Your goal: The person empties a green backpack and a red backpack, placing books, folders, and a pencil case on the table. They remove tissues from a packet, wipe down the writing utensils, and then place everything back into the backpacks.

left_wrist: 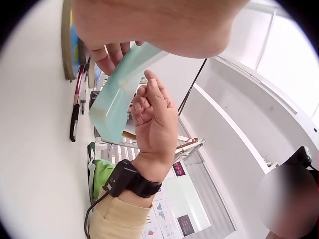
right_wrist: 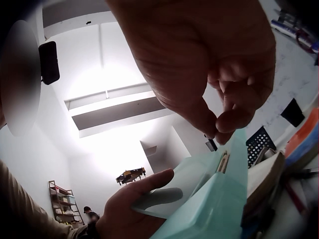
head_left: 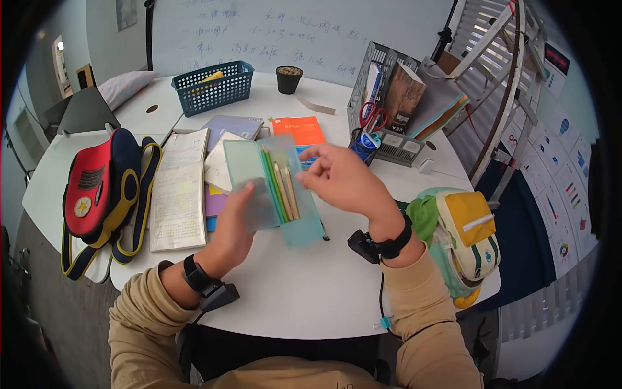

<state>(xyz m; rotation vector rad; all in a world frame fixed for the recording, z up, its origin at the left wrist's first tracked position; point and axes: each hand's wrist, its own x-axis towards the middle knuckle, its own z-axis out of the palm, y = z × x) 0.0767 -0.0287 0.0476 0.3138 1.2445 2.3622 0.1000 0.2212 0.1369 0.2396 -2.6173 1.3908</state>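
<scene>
A translucent teal pencil case [head_left: 302, 231] with its lid open is held above the table by the left hand [head_left: 231, 228], thumb on the lid side and fingers behind it. Inside lie several green and natural-wood pencils [head_left: 286, 191]. Over the case's right side, the right hand [head_left: 346, 180] hovers with fingers bent and the thumb near the index fingertip. In the right wrist view the right hand's [right_wrist: 224, 74] thumb and fingertip meet just above the pencil ends [right_wrist: 224, 162]; whether something small is between them I cannot tell.
A red and navy bag [head_left: 94, 188] and a paper stack [head_left: 178, 188] lie at left. Behind are notebooks, an orange book [head_left: 298, 129], a teal basket [head_left: 214, 91] and a potted plant [head_left: 289, 80]. A grey file holder [head_left: 395, 146] stands back right, with a green-yellow backpack [head_left: 457, 240] nearer.
</scene>
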